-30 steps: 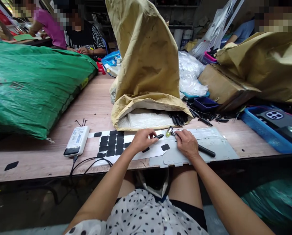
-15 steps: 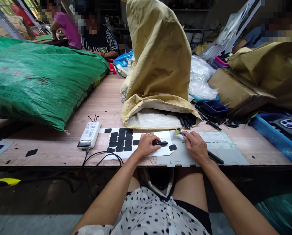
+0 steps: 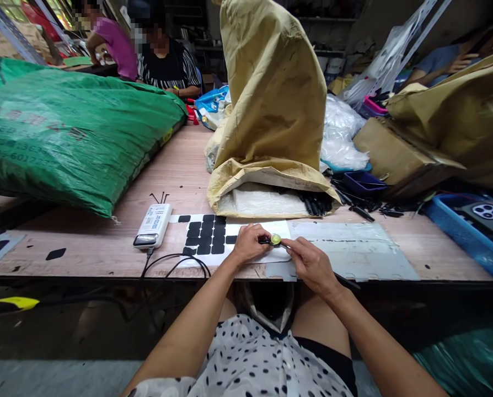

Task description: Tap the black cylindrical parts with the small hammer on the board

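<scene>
Holding a black stick (image 3: 264,241) over the white sheet (image 3: 280,226), hammer (image 3: 275,239) alongside.
The left hand (image 3: 248,242) pinches the stick near the table's front edge; the right hand (image 3: 310,264) grips the hammer's handle. Its yellow-green head has just moved left to the stick's right end, apparently bringing tool and piece together; contact is unclear. Black patches (image 3: 207,234) lie left, a brown bag (image 3: 271,99) beyond.

Cannot see the whole black rod (image 3: 263,241) behind the left hand (image 3: 248,243) and hammer head (image 3: 275,239), nor read the small print on the white device (image 3: 153,225). Lose the green sack (image 3: 76,132) past the left edge, the blue basket (image 3: 447,221) past the right.
</scene>
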The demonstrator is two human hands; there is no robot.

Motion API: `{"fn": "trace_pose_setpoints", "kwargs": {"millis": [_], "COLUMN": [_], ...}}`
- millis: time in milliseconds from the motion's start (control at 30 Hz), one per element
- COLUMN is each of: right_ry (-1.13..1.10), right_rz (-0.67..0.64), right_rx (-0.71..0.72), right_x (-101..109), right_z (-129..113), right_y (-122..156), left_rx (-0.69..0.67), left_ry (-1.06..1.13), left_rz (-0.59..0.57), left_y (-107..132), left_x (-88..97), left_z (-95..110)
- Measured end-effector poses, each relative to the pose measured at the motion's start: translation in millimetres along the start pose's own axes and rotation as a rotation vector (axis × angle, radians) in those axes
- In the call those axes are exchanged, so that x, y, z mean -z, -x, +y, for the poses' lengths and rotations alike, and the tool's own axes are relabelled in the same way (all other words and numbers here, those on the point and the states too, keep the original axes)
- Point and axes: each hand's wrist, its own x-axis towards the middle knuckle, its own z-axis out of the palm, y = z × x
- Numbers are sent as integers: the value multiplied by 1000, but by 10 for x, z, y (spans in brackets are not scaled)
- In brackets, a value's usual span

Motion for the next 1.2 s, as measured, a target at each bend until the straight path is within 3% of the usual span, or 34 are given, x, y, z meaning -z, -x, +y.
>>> {"fn": "trace_pose_setpoints", "kwargs": {"millis": [167, 400, 667, 833, 1200], "right_ry": [-15, -51, 115, 272, 420], "right_rz": [98, 62, 209, 198, 197], "right_rx": [-39, -102, -243, -187, -136], "right_x": [98, 134, 212, 94, 27], "right_z": [28, 212, 814, 1108, 1138], "right_y": [23, 89, -181, -159, -122], "left_rx": [0, -2, 3, 9, 9], "left_ry": [19, 29, 8, -8, -7], "left_rz": [3, 15, -27, -49, -60], "left_y": [4, 4, -5, -2, -4], "left_x": [-6, -19, 27, 46, 40], "left_z": [7, -1, 16, 25, 10]}}
